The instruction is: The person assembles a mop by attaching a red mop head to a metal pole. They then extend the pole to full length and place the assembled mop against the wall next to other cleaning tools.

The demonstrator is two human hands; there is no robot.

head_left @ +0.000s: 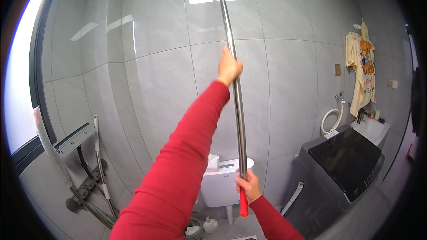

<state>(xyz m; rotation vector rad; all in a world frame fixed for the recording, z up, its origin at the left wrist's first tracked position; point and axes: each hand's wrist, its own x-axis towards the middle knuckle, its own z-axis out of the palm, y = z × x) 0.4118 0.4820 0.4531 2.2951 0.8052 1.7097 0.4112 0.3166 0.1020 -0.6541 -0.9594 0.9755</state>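
Observation:
A long steel pole (239,120) with red ends stands nearly upright before me, leaning slightly left at its top. Its upper end runs up to the picture's top edge, so whatever may be fixed there is out of sight. My left hand (230,67), arm stretched up in a red sleeve, is closed around the upper part of the pole. Lower down, my right hand (250,186) grips it just above the red handle end (243,204). Behind the lower pole is a white toilet cistern (216,191) with a tissue pack (213,162) on its lid.
Grey tiled wall (155,84) rises behind the pole. At left, a flat mop (75,140), a fluffy duster (51,151) and other handles hang on a rack beneath a window. A dark washing machine (344,160), white hose (329,120), sink (371,129) and cream towel (362,71) are at right.

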